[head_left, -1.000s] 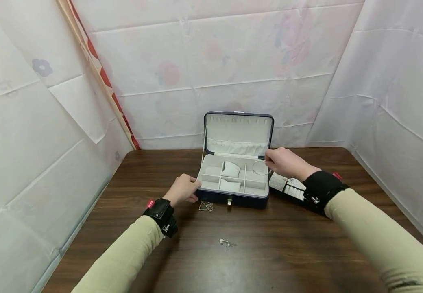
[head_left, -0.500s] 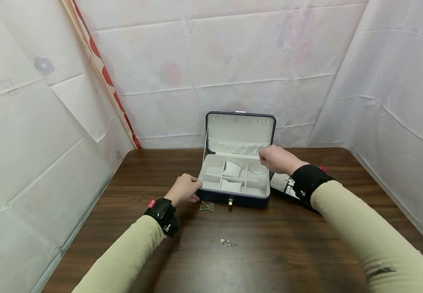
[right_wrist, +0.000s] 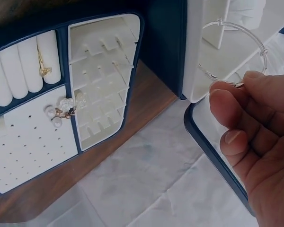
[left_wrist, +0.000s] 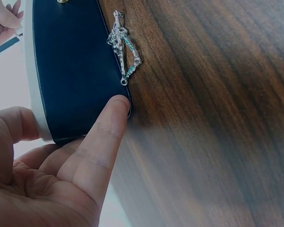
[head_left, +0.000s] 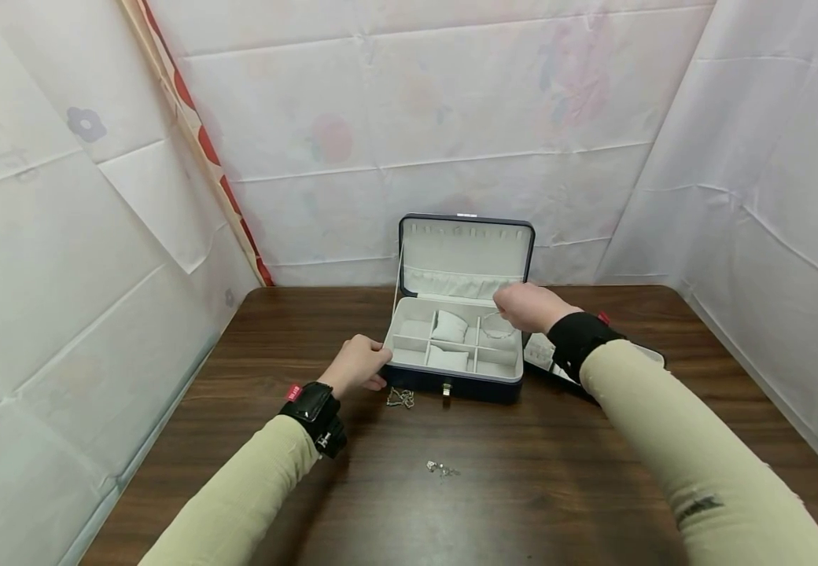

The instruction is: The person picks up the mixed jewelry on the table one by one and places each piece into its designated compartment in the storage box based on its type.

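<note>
My right hand pinches a thin silver bangle between thumb and index finger, over the back right compartment of a navy jewelry box. The ring of the bangle hangs within the box's white interior. At the box's front left corner, my left hand grips it, thumb near the rim and one long finger along the lower edge of the navy wall. Just beside that finger lies a silver chain bracelet with turquoise stones, on the table against the box.
The box lid stands open behind. Two white cushions fill middle compartments. Right of the box, partly under my right arm, lies a tray with a gold ring and pearl earrings. Small silver jewelry lies in front.
My right hand has moved left with the bangle, from the box's right edge to over the back right compartment. The left hand keeps its place at the corner.
</note>
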`<state>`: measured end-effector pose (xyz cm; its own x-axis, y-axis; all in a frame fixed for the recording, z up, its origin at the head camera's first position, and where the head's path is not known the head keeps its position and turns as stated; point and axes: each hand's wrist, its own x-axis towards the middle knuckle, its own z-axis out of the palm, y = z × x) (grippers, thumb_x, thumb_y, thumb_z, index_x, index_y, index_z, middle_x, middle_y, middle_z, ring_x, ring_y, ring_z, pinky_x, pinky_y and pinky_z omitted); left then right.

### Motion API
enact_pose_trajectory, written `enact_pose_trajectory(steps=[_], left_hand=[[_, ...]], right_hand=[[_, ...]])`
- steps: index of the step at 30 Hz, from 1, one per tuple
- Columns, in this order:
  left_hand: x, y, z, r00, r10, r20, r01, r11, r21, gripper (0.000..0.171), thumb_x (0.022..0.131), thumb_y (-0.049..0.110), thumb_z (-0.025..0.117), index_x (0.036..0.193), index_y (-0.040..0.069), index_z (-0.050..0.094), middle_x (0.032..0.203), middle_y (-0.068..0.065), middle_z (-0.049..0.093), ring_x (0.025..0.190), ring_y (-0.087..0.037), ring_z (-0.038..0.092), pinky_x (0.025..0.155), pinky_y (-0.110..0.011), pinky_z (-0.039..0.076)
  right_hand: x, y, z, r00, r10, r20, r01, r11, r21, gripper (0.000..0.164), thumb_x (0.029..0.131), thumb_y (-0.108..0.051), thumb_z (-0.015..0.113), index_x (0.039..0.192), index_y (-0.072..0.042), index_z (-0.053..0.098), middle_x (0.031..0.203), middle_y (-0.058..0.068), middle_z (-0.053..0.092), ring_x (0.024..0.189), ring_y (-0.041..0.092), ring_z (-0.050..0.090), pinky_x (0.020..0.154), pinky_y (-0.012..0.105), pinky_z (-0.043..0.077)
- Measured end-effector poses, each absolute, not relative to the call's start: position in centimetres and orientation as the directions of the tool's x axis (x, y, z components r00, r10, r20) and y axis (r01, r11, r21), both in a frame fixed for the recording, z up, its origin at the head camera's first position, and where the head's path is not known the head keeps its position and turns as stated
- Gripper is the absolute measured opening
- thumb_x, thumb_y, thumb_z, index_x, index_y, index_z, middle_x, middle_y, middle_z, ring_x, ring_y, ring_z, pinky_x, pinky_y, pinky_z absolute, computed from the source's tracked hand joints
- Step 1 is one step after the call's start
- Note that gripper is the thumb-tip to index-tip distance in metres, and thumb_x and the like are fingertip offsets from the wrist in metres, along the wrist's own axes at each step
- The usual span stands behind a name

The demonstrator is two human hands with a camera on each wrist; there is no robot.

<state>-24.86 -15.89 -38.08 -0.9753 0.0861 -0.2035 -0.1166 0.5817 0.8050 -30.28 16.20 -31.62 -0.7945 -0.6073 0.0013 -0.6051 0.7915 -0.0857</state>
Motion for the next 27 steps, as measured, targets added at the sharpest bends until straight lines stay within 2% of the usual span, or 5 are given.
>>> enact_pose_trajectory(steps=[3, 10, 19, 27], left_hand=[[-24.8, -15.8, -38.1, -0.975, 0.087, -0.206, -0.117, 0.587, 0.801, 0.035, 0.092, 0.01, 0.052, 0.117, -0.003, 0.073, 0.094, -0.025, 0.073, 0.066, -0.031, 0.074, 0.061, -0.04, 0.062], [-24.8, -15.6, -38.0, -0.974, 0.09, -0.21, -0.117, 0.594, 0.796, 0.036, 0.092, 0.01, 0.052, 0.118, -0.002, 0.073, 0.095, -0.024, 0.072, 0.067, -0.031, 0.075, 0.061, -0.039, 0.062], [-24.8, -15.4, -38.1, -0.973, 0.09, -0.213, -0.12, 0.59, 0.798, 0.037, 0.092, 0.01, 0.053, 0.121, -0.003, 0.072, 0.094, -0.023, 0.072, 0.068, -0.031, 0.075, 0.062, -0.039, 0.062], [-24.8, -15.5, -38.0, -0.973, 0.096, -0.209, -0.113, 0.591, 0.798, 0.039, 0.092, 0.01, 0.052, 0.123, -0.004, 0.071, 0.096, -0.024, 0.072, 0.068, -0.032, 0.075, 0.062, -0.04, 0.062]], right_hand=[[-30.5, 16.0, -32.0, -0.788, -0.615, -0.015, -0.614, 0.788, -0.042, 0.019, 0.098, 0.002, 0.059, 0.082, -0.008, 0.058, 0.078, 0.005, 0.058, 0.072, 0.021, 0.052, 0.071, 0.039, 0.047], [-30.2, 15.5, -32.9, -0.782, -0.621, -0.049, -0.623, 0.778, 0.08, 0.016, 0.096, 0.004, 0.059, 0.085, -0.007, 0.06, 0.079, 0.008, 0.057, 0.073, 0.024, 0.055, 0.067, 0.039, 0.05], [-30.0, 15.1, -33.1, -0.787, -0.595, -0.163, -0.613, 0.785, 0.093, 0.02, 0.097, 0.003, 0.061, 0.083, -0.011, 0.06, 0.078, 0.003, 0.058, 0.07, 0.018, 0.051, 0.068, 0.036, 0.05], [-29.9, 15.0, -33.3, -0.768, -0.615, -0.181, -0.638, 0.76, 0.127, 0.017, 0.097, 0.0, 0.064, 0.084, -0.01, 0.062, 0.075, 0.002, 0.058, 0.067, 0.017, 0.051, 0.064, 0.033, 0.048]])
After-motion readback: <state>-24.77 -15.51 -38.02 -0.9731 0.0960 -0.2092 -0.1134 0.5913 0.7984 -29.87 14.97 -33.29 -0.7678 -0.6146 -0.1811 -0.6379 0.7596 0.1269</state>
